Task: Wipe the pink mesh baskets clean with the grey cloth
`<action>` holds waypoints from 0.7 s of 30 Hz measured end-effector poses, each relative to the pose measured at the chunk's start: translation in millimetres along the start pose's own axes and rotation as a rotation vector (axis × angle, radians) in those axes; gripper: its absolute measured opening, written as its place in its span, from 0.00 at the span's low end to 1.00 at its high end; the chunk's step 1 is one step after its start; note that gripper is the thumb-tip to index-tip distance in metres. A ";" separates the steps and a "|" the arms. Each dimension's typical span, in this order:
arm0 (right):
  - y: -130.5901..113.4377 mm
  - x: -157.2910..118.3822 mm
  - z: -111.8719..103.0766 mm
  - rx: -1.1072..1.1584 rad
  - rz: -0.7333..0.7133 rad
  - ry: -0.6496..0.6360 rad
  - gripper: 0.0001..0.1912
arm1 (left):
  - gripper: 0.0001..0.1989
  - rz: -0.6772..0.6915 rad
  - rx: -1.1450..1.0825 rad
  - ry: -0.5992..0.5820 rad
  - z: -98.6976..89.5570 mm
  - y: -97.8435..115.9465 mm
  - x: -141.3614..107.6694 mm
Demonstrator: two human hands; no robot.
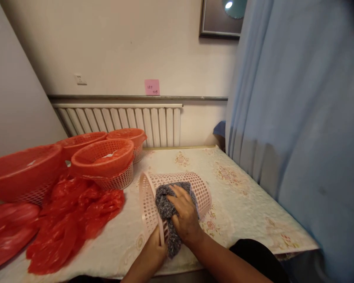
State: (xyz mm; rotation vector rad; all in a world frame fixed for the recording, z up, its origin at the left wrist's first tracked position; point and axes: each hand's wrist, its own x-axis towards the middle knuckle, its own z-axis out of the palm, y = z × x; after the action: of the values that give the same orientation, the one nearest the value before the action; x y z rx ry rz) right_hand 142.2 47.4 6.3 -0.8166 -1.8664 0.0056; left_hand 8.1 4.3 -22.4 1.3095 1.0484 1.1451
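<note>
A pale pink perforated plastic basket [201, 188] lies on its side in front of me, its wide mouth facing left. My left hand [155, 245] grips the near part of its rim, the fingers partly hidden behind the plastic. On the basket's upper side, my right hand [184, 212] presses a dark grey fuzzy cloth [165, 202], with fingers bent over it. One end of the cloth hangs down between the two hands.
Several baskets lined with red plastic bags [103, 157] stand at the left. Loose red bags [73, 220] lie before them on the floral-covered table [247, 212]. Behind are a white radiator [129, 120] and wall; a blue curtain [283, 118] hangs at the right.
</note>
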 end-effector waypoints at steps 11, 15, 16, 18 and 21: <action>53.1 9.1 -6.7 -0.039 0.062 -0.002 0.35 | 0.36 -0.032 -0.394 0.050 12.4 34.9 9.0; 105.5 10.6 -22.8 -0.207 0.317 0.080 0.27 | 0.36 -0.062 -0.361 0.030 7.0 28.6 10.8; 115.6 9.8 -26.8 -0.243 0.384 0.105 0.26 | 0.36 -0.059 -0.352 0.029 6.3 28.0 11.2; 128.1 7.2 -32.1 -0.287 0.474 0.152 0.24 | 0.37 -0.049 -0.342 0.020 4.7 26.5 11.9; 123.5 3.8 -30.4 -0.299 0.481 0.177 0.24 | 0.35 -0.035 -0.329 -0.022 1.2 23.7 13.0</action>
State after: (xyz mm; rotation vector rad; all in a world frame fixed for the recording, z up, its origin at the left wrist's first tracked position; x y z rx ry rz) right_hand 231.8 133.4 -21.6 -1.4122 -1.4866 -0.0440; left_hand 10.7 15.5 2.1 1.0373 0.8219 1.2148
